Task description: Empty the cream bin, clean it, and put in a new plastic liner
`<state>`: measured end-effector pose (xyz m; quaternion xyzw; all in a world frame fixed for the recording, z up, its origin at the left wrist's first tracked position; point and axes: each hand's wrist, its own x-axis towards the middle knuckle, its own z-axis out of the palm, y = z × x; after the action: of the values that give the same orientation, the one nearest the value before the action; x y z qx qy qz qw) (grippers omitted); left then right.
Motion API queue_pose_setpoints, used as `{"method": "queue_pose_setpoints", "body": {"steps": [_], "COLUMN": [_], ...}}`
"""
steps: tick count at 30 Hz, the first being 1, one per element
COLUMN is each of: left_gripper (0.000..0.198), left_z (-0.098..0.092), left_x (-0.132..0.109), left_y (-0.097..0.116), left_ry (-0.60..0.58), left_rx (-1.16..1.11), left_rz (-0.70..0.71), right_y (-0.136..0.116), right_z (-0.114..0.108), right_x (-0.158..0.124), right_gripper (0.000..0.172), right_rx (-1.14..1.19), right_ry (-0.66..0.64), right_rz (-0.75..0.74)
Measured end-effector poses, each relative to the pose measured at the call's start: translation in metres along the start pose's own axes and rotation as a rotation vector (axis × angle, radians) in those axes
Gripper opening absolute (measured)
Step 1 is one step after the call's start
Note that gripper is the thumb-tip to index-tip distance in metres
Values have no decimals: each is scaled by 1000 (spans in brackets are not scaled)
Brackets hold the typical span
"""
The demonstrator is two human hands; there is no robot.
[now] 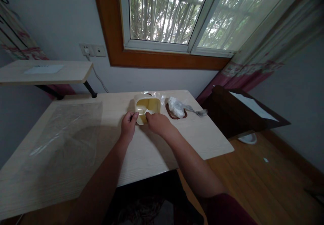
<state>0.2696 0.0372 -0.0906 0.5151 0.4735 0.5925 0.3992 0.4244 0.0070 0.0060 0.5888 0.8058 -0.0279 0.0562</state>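
A small yellowish plastic container (155, 105) with a pale rim stands tilted toward me near the back of the table. My left hand (128, 127) grips its left wall, the thumb at the rim. Over its near right side is my right hand (159, 123), fingers closed and reaching into the container. A bit of something white shows at those fingertips, too small to name for certain. Just right of the container lies a knotted bundle of white, crumpled plastic (176, 107). A brown loop (185, 113) shows beneath the bundle.
A clear plastic sheet (73, 130) lies flat on the left of the pale wooden table (212, 140). A raised shelf (76, 72) stands at the back left. On the right is a dark brown piece of furniture (222, 110) with white paper on it.
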Motion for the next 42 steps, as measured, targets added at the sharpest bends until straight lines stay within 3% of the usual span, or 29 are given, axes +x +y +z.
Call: {"method": "queue_pose_setpoints", "body": {"steps": [8, 16, 29, 36, 42], "left_gripper": [37, 32, 36, 36, 37], "left_z": [-2, -3, 0, 0, 0], "left_x": [1, 0, -3, -4, -2], "left_y": [-2, 3, -1, 3, 3], "left_ry": [9, 5, -35, -18, -20], "left_rx": [38, 43, 56, 72, 25], "left_rz": [35, 43, 57, 51, 25], "right_y": [-13, -18, -14, -19, -15], "right_z": [-1, 8, 17, 21, 19], "right_x": [10, 40, 78, 86, 84], "right_gripper": [39, 39, 44, 46, 45], "right_rx": [32, 33, 115, 118, 118], "right_ry": [-13, -53, -146, -163, -154], "right_rz": [19, 9, 188, 236, 193]}}
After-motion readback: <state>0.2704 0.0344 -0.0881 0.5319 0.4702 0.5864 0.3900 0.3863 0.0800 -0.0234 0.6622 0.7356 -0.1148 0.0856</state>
